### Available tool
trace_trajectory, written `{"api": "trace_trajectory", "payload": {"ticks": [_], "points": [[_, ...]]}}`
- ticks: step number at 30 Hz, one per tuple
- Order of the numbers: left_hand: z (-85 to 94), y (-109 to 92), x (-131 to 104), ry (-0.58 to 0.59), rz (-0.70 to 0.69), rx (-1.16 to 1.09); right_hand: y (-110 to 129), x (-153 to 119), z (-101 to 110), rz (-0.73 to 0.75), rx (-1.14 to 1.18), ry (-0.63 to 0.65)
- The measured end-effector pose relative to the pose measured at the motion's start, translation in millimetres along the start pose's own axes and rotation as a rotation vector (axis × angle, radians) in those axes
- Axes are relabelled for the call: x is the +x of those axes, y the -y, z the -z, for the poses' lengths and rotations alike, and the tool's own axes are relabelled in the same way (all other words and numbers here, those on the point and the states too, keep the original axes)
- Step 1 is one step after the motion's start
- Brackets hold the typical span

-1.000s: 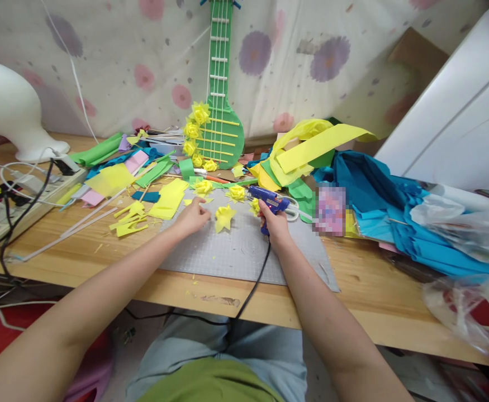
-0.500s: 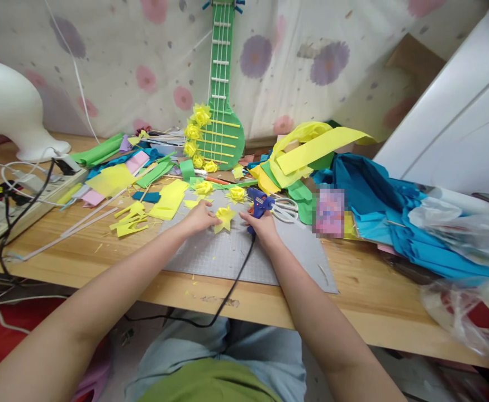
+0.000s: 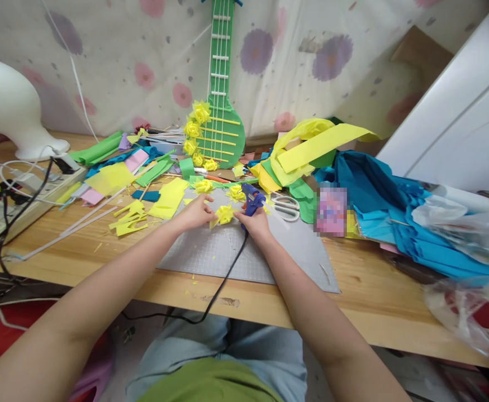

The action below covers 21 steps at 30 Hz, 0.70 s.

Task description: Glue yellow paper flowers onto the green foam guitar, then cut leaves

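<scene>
My left hand [image 3: 196, 214] is beside a yellow paper flower [image 3: 224, 214], fingers curled and fingertips at its left petals. Whether they press firmly on it is hard to see. In my right hand [image 3: 256, 224] is a blue glue gun [image 3: 253, 199], its black cord trailing down over the table edge. The thumb side of this hand reaches the flower's right petals. Two more yellow paper flowers lie just behind, one at the left [image 3: 203, 186] and one at the right [image 3: 236, 192]. Beneath the hands is a grey cutting mat [image 3: 210, 257].
A green paper-covered instrument [image 3: 227, 131] with yellow flowers leans on the wall. White-handled scissors [image 3: 286, 207] lie right of the glue gun. Yellow paper scraps [image 3: 169, 199] spread at left, near a power strip [image 3: 38, 204]. Blue paper [image 3: 365, 187] is heaped at right.
The flower has turned, showing its layered petals instead of its star-shaped outline. My left hand has drawn slightly left and up; my right hand with the glue gun has moved left, closer to the flower.
</scene>
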<state>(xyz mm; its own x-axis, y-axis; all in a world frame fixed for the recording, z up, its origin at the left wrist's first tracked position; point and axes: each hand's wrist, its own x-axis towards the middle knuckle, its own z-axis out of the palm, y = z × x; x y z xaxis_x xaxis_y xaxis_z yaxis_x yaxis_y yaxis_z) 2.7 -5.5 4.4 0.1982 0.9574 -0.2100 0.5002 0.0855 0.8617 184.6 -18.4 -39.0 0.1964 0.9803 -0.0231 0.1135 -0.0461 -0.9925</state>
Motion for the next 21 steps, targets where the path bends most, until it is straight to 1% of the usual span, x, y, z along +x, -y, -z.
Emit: {"api": "trace_trajectory", "payload": {"ticks": [4, 6, 9, 12, 16, 21], "points": [[3.7, -9.4, -1.2, 0.006, -0.009, -0.02, -0.4, -0.9, 3.0, -0.001, 0.021, 0.0], [0.6, -11.7, -0.3, 0.017, -0.027, -0.024, -1.1, -2.2, 3.5, 0.001, 0.029, 0.004], [-7.2, -9.7, 3.7, 0.03, -0.081, -0.029, -2.1, -4.4, 3.9, 0.006, 0.045, 0.011], [-12.5, -4.4, 8.8, -0.025, -0.121, 0.0, -2.5, -5.5, 4.4, 0.0, 0.043, 0.006], [-13.1, -1.7, 10.7, -0.112, -0.121, 0.096, -2.4, -5.6, 5.2, -0.008, 0.017, 0.012], [-13.9, -5.2, 5.3, -0.149, -0.128, 0.177, -2.1, -6.3, 5.6, -0.003, 0.009, 0.006]]}}
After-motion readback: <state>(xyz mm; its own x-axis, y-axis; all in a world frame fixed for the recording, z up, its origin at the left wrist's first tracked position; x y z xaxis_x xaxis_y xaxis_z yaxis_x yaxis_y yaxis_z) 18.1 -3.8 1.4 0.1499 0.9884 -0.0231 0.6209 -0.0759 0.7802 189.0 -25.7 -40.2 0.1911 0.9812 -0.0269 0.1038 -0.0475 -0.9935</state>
